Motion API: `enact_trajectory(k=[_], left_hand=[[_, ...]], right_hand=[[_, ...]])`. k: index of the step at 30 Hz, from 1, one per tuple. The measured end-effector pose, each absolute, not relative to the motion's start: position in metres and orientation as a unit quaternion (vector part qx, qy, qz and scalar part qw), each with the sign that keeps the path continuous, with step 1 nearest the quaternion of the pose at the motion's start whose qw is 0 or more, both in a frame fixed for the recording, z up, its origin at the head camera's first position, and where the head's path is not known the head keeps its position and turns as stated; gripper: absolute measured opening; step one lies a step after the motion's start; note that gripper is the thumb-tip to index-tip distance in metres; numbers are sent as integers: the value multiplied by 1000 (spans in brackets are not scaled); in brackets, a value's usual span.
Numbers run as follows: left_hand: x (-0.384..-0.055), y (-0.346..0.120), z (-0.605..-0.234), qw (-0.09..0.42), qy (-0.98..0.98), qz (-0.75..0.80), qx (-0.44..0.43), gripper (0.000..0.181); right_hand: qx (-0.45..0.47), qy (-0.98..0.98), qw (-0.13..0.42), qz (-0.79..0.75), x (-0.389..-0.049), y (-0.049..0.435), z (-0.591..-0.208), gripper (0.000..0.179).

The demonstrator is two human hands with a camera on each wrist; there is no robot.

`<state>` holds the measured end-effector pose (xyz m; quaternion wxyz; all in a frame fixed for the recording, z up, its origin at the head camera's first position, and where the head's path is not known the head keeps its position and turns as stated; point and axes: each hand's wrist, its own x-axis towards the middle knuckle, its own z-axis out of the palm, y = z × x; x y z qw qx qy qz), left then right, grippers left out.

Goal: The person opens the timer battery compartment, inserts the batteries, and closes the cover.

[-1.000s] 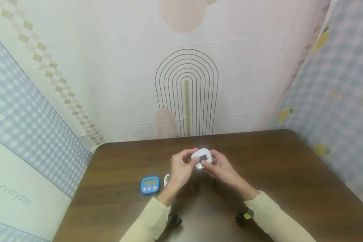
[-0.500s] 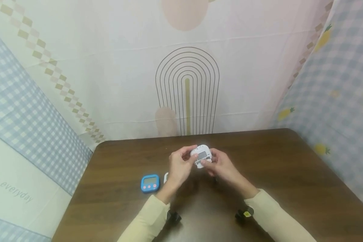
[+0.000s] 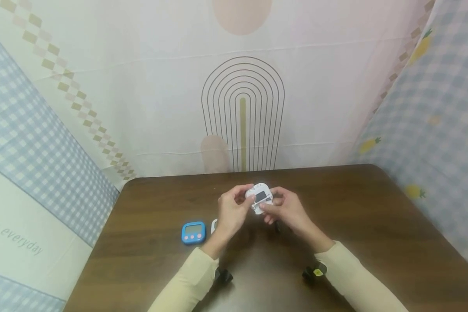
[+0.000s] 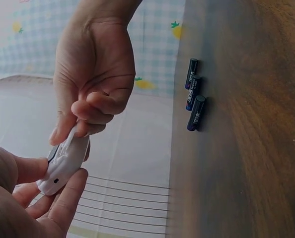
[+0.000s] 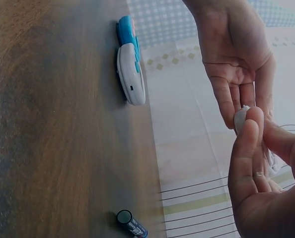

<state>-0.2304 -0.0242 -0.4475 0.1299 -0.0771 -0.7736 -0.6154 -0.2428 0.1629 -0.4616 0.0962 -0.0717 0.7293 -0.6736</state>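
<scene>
In the head view my left hand (image 3: pixel 232 212) grips a white digital timer (image 3: pixel 261 194) by its left side, its back with a dark rectangle turned up. My right hand (image 3: pixel 290 212) pinches the timer's lower right, thumb on the back. The left wrist view shows a thin white flap (image 4: pixel 71 135), seemingly the battery cover, raised off the timer under the right fingers. Below the hands on the table lie dark batteries (image 4: pixel 197 114). A blue timer (image 3: pixel 193 232) lies left of my left hand, beside another white timer (image 3: pixel 214 225) partly hidden by that hand.
The brown wooden table (image 3: pixel 152 268) ends at a patterned cloth (image 3: pixel 167 108) hung behind it. Checked cloths hang at both sides. Black wrist cameras (image 3: pixel 223 276) sit on both wrists above the table.
A gap has appeared across the lower back of the held timer, where the right thumb lies. The timer is slightly more tilted; both hands keep their hold. The head view has shifted slightly.
</scene>
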Motion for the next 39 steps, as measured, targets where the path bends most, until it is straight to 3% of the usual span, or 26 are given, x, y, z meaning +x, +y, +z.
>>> enact_trajectory(k=[10,25,32,39], left_hand=[[-234,-29,-449,152,-766,-620,-70,28],[-237,-35,-444,160,-770,-615,-52,30],[-237,-35,-444,154,-769,-618,-50,29],[-235,-37,-448,152,-768,-621,-49,30]], right_hand=[[-61,726,91,-679,-241,167,-454,55],[-110,790,92,-596,-245,173,-460,13],[-159,847,63,-504,-247,173,-465,6],[-189,862,83,-463,-245,170,-469,7]])
